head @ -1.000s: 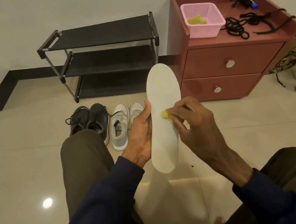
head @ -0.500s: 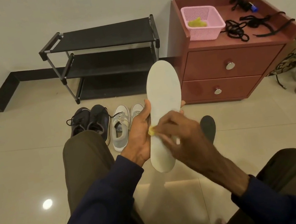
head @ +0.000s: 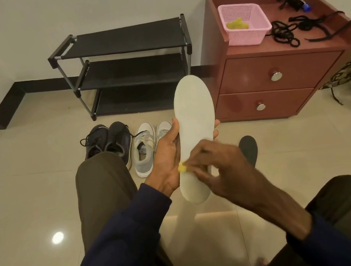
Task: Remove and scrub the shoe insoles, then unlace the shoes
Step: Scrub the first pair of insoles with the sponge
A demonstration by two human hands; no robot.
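Pale grey insole, yellow scrubber, pink basket, black laces, reddish-brown nightstand, black rack.

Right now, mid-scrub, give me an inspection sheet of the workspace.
Surface: glossy tiled floor.
Job's things: white insole in hand; dark insole on the floor; black shoes and grey shoes, laced, side by side.
Clutter: black laces and pink basket on the cabinet.
Hands: left hand grips the white insole; right hand pinches a yellow pad against it.
Cables: nothing seen.
Surroundings: shoe rack by the wall.
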